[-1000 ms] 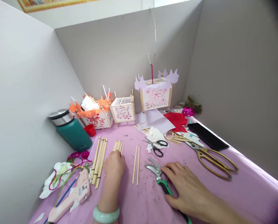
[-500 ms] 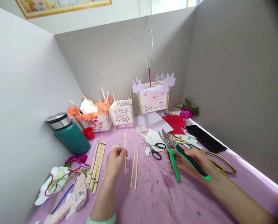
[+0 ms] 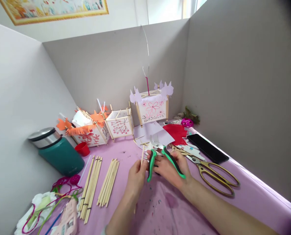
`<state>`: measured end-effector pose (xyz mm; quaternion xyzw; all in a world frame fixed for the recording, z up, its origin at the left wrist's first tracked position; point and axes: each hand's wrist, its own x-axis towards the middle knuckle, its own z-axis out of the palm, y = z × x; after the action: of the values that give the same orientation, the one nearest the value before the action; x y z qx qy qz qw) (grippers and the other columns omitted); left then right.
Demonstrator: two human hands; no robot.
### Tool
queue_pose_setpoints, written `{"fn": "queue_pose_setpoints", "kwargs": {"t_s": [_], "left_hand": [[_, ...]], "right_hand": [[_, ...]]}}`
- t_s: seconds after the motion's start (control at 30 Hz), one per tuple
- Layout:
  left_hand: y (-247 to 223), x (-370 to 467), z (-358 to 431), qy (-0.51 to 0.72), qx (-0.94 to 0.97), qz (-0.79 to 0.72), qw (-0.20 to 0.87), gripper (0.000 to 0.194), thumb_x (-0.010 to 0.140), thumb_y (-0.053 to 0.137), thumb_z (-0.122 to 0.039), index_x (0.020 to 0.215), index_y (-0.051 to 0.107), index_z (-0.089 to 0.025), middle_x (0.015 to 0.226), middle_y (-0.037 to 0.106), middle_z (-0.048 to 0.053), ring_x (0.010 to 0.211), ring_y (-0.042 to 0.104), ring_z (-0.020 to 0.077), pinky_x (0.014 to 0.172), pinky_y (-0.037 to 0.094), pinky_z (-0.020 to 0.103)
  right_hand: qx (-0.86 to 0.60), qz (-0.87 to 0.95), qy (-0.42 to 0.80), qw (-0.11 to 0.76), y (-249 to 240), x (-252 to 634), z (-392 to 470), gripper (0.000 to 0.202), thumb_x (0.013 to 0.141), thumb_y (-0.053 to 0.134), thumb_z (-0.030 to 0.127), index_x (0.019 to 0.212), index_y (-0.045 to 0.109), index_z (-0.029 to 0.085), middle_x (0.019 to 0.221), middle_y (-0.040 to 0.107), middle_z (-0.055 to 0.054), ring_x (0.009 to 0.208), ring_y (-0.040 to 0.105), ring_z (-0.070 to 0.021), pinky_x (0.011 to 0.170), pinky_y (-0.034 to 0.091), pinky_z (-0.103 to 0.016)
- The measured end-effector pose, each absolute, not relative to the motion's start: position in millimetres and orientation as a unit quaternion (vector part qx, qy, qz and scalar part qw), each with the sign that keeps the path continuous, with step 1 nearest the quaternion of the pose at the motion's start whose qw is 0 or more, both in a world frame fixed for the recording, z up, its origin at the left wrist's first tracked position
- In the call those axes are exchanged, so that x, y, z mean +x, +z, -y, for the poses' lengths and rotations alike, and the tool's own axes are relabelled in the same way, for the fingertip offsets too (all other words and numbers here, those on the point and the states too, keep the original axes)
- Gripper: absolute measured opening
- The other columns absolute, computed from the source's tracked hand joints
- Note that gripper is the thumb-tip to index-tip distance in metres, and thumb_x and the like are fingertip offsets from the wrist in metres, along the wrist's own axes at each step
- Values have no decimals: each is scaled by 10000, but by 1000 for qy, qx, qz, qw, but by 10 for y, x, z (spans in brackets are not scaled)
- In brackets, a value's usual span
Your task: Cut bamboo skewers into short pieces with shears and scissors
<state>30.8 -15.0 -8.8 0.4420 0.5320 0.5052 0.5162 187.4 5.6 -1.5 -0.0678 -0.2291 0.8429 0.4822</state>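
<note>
My left hand point(image 3: 137, 178) is closed, pinching a thin wooden stick point(image 3: 142, 154) that points upward from its fingertips. Just to its right, my right hand point(image 3: 171, 169) holds green-and-black pruning shears point(image 3: 151, 166) with the handles spread and the blades pointing away from me. The top of the stick is close to the shears' left side; whether they touch I cannot tell. Left of my hands lies a loose bunch of wooden sticks point(image 3: 108, 184), and beyond it sticks tied with black bands point(image 3: 91, 189). Black-handled scissors are mostly hidden behind my right hand.
Paper lanterns on stick frames, one with lilac trim point(image 3: 153, 109), stand along the back panel. A teal bottle point(image 3: 62, 156), red cup point(image 3: 82, 149) and pink glue gun point(image 3: 68, 218) are at left. Gold-handled scissors point(image 3: 216, 176), a black phone point(image 3: 207, 148) and red paper point(image 3: 176, 133) lie right.
The shears in my right hand have moved left, close to my left hand. My left hand has shifted right with a stick, uncovering the loose bunch. The view has turned slightly right.
</note>
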Motion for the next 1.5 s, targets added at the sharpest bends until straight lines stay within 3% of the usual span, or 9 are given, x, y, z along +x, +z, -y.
{"fn": "queue_pose_setpoints", "kwargs": {"t_s": [0.2,0.4,0.53,0.73,0.8,0.87,1.0,1.17,1.5], "left_hand": [[-181,298,153,504,464,-528,502,481,721,713,-548,985,667,-148,551,618,1,484,546,141,470,378,231],[-154,289,210,526,487,-506,479,288,806,667,-411,941,657,-157,790,721,62,645,658,176,616,507,272],[-158,292,239,510,519,-518,448,225,830,636,-361,952,682,-177,851,742,81,726,682,214,642,515,289],[-147,355,285,472,576,-545,385,195,849,614,-277,1004,721,-227,952,755,75,879,671,232,788,475,311],[-122,375,289,495,557,-512,427,194,827,662,-307,989,725,-221,1004,740,82,899,656,224,785,474,294],[-81,381,286,514,498,-474,513,289,818,681,-404,1031,712,-211,968,715,78,719,624,166,612,463,243],[3,329,253,492,309,-367,727,465,846,594,-548,1128,670,-186,845,611,30,445,401,51,339,201,167],[-3,210,161,547,181,-341,742,145,875,575,-178,917,671,-79,772,611,61,559,551,87,380,378,155],[58,209,161,564,115,-399,714,283,926,461,-77,1183,570,-35,776,701,98,604,670,128,588,583,230]], "right_hand": [[-71,263,822,499,-119,1894,-63,341,736,473,332,983,644,171,1076,683,-136,1143,568,-312,1006,410,-517],[-119,320,831,438,-4,1968,23,333,757,527,310,1051,622,186,1113,678,-129,1111,592,-286,973,433,-495],[-154,316,848,396,57,1974,77,368,694,511,287,1022,633,175,1062,691,-131,1050,624,-283,932,468,-471],[-204,261,814,477,-33,1854,110,274,702,483,290,883,654,176,941,710,-118,1002,643,-286,907,486,-441],[-195,263,810,487,-55,1844,99,282,645,483,231,863,653,175,941,710,-111,1010,637,-286,920,480,-445],[-187,260,809,492,-53,1866,74,320,622,475,220,881,656,175,953,706,-109,1011,634,-292,919,478,-468],[-174,268,792,520,1,1971,15,380,675,474,290,991,658,184,1025,688,-109,1035,619,-310,914,473,-529],[-146,288,768,553,84,2072,11,362,719,498,277,1044,648,226,1022,675,-61,1016,616,-289,937,458,-541],[-243,372,703,556,127,2026,108,467,668,590,212,1134,628,224,916,663,-32,870,618,-239,848,476,-441]]}}
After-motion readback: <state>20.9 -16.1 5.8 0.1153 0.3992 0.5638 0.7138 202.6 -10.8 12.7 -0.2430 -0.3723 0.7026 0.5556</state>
